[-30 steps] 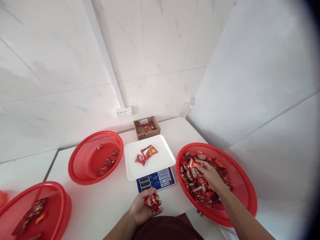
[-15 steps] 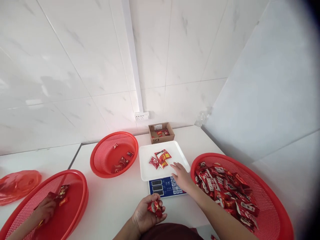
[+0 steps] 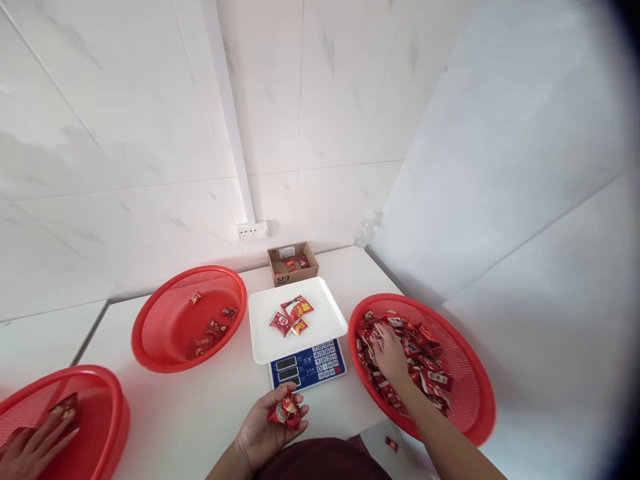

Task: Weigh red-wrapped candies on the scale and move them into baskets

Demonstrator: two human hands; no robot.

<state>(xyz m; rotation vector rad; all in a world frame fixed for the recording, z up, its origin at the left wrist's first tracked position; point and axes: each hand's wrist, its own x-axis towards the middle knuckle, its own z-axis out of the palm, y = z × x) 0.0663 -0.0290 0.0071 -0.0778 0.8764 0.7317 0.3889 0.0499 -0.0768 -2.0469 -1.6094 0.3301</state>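
Observation:
My left hand [image 3: 267, 427], palm up near the table's front edge, is closed around red wrapped snack packets [image 3: 286, 412]. My right hand [image 3: 391, 353] reaches into the right red basket [image 3: 473, 417], with its fingers apart and touching the heaped red packets [image 3: 427, 347]; nothing is plainly gripped. Between the hands and the wall stands a scale with a blue keypad panel [image 3: 309, 365]. On its white tray [image 3: 270, 347] lie three red and yellow packets [image 3: 299, 307].
Another red basket [image 3: 160, 313] left of the scale holds a few packets. At the lower left, a co-worker's hand [image 3: 37, 443] is inside a third red basket [image 3: 117, 407]. A small cardboard box [image 3: 296, 272] with packets stands behind the scale. One packet [image 3: 392, 444] lies below the right basket.
My right hand has moved from beside the scale tray into the right basket. My left hand still holds its packets. The view has turned right, and the co-worker's hand now lies flatter.

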